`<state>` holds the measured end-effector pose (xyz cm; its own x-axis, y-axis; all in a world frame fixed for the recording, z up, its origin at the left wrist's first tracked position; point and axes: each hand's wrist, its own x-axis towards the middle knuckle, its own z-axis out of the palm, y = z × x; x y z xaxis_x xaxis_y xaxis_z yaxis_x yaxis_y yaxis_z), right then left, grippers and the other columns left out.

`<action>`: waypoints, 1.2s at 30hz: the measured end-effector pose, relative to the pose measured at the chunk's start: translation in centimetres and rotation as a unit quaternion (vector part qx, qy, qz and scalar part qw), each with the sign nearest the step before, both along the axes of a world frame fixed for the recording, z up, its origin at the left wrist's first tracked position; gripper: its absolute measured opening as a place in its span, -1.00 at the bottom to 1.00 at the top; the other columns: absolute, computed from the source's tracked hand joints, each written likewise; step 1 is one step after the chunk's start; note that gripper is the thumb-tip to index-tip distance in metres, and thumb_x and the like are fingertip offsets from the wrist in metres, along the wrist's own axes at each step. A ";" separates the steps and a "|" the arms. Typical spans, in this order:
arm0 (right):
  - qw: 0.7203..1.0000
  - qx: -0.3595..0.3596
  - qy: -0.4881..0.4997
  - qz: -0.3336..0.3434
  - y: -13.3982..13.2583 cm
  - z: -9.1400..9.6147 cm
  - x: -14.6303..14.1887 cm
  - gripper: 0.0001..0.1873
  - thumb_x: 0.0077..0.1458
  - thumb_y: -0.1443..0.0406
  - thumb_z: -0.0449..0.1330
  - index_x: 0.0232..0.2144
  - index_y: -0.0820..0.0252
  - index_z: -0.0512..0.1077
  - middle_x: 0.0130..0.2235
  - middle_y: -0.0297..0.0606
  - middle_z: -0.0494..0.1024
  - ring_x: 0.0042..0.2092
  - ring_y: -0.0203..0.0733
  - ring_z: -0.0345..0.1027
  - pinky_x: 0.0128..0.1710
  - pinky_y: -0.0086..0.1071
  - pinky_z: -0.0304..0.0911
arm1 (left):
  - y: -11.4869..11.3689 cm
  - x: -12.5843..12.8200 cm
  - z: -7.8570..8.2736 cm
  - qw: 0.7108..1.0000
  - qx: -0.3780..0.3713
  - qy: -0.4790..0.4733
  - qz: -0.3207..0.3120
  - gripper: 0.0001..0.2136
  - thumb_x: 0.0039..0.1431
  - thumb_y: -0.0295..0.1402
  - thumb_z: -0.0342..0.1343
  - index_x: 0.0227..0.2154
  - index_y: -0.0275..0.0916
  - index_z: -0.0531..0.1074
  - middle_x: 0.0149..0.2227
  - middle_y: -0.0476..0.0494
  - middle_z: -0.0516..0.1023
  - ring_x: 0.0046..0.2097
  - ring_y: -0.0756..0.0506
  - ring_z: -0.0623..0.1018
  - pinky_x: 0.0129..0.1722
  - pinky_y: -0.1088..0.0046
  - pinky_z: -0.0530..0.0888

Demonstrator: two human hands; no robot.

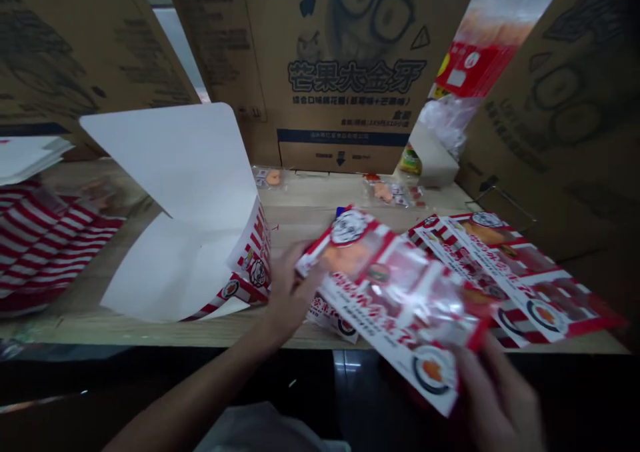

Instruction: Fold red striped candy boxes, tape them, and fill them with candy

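Both my hands grip a red and white printed plastic snack bag (380, 299), tilted down to the right over the table's front edge. My left hand (293, 285) pinches its upper left end. On the lower right end my right hand (493, 385) is closed, blurred and partly cut off by the frame. Just left of my left hand stands an opened white paper carton (185, 239) with red and white printing on its outside. Part of another printed packet (333, 315) shows beneath the held bag. Two similar bags (530, 272) lie overlapping at the right.
Large brown cardboard boxes (330, 52) stand along the back and right of the wooden table (310, 195). Small clear-wrapped snacks (387, 191) lie before them. Stacked red and white striped cartons (45, 239) sit at the left. A red bag (475, 65) leans between boxes.
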<state>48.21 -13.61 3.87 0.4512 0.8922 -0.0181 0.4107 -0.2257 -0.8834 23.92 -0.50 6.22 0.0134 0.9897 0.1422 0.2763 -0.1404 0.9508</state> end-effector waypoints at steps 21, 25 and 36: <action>0.927 -0.109 0.356 0.049 5.3 -4.3 -7.5 -0.20 -0.13 -0.23 0.21 -0.06 0.26 0.50 -0.07 -0.06 0.58 0.11 0.20 0.33 0.16 0.00 0.16 | -0.9 -8.4 -10.1 0.924 -0.310 -0.224 -0.010 -0.43 -0.32 -0.14 0.40 -0.20 -0.31 0.47 -0.24 -0.25 0.64 -0.15 -0.33 0.60 -0.16 0.19 0.50; 0.918 -0.121 0.377 0.020 4.0 -5.0 -7.2 -0.20 -0.05 -0.14 0.24 0.10 0.24 0.37 -0.01 -0.08 0.55 0.08 0.12 0.37 0.15 -0.03 0.19 | -3.3 -8.5 -8.8 0.918 -0.325 -0.229 0.006 -0.43 -0.21 -0.05 0.37 -0.13 -0.22 0.42 -0.16 -0.23 0.61 -0.12 -0.32 0.60 -0.18 0.17 0.55; 0.919 0.067 0.341 0.186 4.8 -4.2 -6.3 0.14 -0.25 0.05 0.46 0.31 -0.03 -0.01 0.30 -0.14 0.16 0.26 0.13 0.12 0.17 -0.02 0.19 | -3.7 -10.0 -6.5 0.978 -0.179 -0.111 0.011 -0.21 -0.12 -0.07 0.31 0.19 -0.12 0.19 0.05 -0.23 0.49 0.09 -0.32 0.48 0.02 0.12 0.49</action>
<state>41.95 -8.83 -0.37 0.0389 0.9973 -0.0631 -0.2213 -0.0529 -0.9738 13.97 -4.17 -0.25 -0.0011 0.9763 -0.2165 0.0578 0.2162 0.9746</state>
